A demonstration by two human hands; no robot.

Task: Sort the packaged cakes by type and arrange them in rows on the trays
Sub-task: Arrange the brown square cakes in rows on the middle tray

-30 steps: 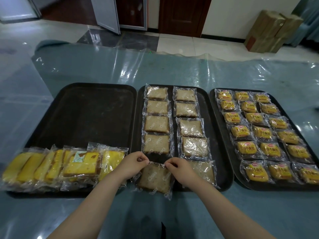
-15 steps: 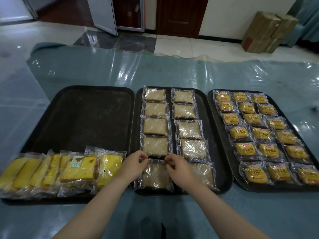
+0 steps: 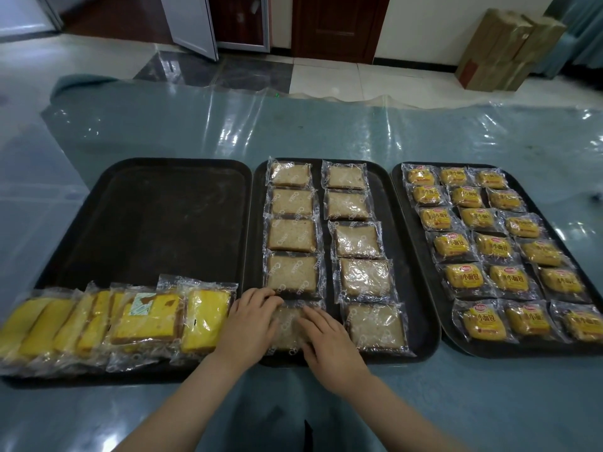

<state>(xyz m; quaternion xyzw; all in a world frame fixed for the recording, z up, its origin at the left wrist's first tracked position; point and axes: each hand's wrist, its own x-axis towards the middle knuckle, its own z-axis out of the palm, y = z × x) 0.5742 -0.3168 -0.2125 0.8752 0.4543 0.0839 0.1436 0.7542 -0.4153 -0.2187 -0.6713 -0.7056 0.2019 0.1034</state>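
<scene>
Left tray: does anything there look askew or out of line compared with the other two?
Yes. On the left tray the yellow cake packs are bunched along the near edge, overlapping and tilted, some hanging over the rim, not in rows. The middle tray and right tray hold tidy rows. Both hands rest flat on the nearest brown cake pack.

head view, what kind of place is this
Probably a back room or small packing space, not a shop: three trays of wrapped cakes on a plastic-covered table, cardboard boxes stacked on the tiled floor.
</scene>
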